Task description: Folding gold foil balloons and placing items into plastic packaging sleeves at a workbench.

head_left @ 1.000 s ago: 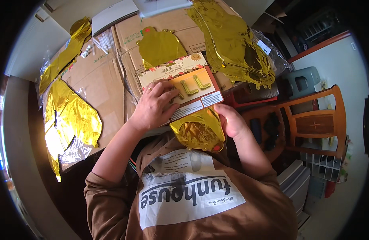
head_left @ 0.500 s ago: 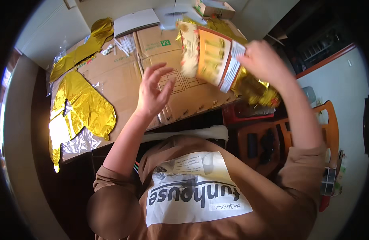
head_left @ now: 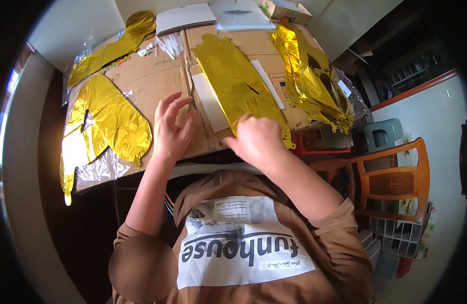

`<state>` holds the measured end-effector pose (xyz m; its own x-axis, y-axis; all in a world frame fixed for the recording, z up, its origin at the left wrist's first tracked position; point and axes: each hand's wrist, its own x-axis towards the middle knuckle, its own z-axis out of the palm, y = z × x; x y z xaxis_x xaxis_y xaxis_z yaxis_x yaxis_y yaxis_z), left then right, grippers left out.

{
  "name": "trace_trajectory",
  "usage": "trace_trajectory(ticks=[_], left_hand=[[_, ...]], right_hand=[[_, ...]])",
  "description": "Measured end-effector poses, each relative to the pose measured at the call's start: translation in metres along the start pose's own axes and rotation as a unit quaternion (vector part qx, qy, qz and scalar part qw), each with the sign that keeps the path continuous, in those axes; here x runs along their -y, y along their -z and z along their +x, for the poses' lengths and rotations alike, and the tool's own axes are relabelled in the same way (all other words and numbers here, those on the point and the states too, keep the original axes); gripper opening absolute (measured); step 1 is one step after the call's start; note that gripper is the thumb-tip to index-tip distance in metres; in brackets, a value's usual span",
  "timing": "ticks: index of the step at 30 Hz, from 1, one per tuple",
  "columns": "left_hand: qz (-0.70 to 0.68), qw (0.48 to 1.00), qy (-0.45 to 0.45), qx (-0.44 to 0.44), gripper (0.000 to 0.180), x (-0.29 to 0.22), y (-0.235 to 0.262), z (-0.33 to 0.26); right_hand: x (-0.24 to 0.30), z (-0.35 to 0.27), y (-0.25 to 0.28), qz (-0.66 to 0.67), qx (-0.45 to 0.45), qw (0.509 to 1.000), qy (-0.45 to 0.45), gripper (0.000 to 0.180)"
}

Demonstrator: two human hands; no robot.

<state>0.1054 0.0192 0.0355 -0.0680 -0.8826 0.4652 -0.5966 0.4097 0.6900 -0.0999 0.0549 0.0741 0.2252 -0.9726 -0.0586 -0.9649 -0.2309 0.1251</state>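
The right hand [head_left: 256, 139] presses down, fingers curled together, on the near end of a flat gold foil balloon [head_left: 238, 86] that lies lengthwise on the flattened cardboard [head_left: 152, 81] covering the table. The left hand [head_left: 170, 129] hovers just beside it with fingers spread apart, holding nothing, its fingertips near a white card [head_left: 210, 104] tucked under the balloon's left edge. No open container shows here (the cardboard is boxes laid flat); a small closed box [head_left: 286, 9] sits at the far edge, its contents hidden. Left of the hands lies another gold balloon [head_left: 109, 121] on clear wrap [head_left: 99, 169], with a long gold one [head_left: 109, 48] beyond it, and a heap of gold balloons [head_left: 314, 76] rests to the right. A wooden chair [head_left: 395, 182] stands right of the table. Half a second ago the right hand was raised, gripping a printed packet with gold foil; now that packet is gone from view and the hand has come down onto the balloon, which lies spread on the cardboard.
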Motion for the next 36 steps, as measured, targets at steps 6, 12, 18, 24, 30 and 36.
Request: trace_trajectory(ticks=[6, 12, 18, 24, 30, 36], left_hand=[[0.025, 0.999, -0.022, 0.038, 0.028, -0.012, 0.008, -0.017], [0.088, 0.975, -0.174, 0.111, 0.039, -0.014, -0.030, 0.009], [0.123, 0.961, -0.166, 0.183, 0.051, -0.006, -0.029, 0.010], [0.120, 0.961, -0.152, 0.197, 0.054, -0.008, -0.025, 0.009], [0.128, 0.962, -0.170, 0.173, 0.052, -0.008, -0.027, 0.007], [0.123, 0.966, -0.180, 0.141, 0.047, -0.010, -0.028, -0.001]], right_hand=[[-0.117, 0.004, 0.035, 0.236, -0.022, 0.969, 0.072, 0.033], [-0.151, 0.037, -0.072, 0.144, -0.146, 0.961, 0.186, 0.048], [-0.136, 0.014, -0.078, 0.180, -0.203, 0.948, 0.166, 0.044], [-0.135, 0.014, -0.079, 0.178, -0.220, 0.945, 0.163, 0.042], [-0.135, 0.008, -0.078, 0.187, -0.213, 0.945, 0.166, 0.042], [-0.134, 0.008, -0.079, 0.231, -0.237, 0.928, 0.168, 0.042]])
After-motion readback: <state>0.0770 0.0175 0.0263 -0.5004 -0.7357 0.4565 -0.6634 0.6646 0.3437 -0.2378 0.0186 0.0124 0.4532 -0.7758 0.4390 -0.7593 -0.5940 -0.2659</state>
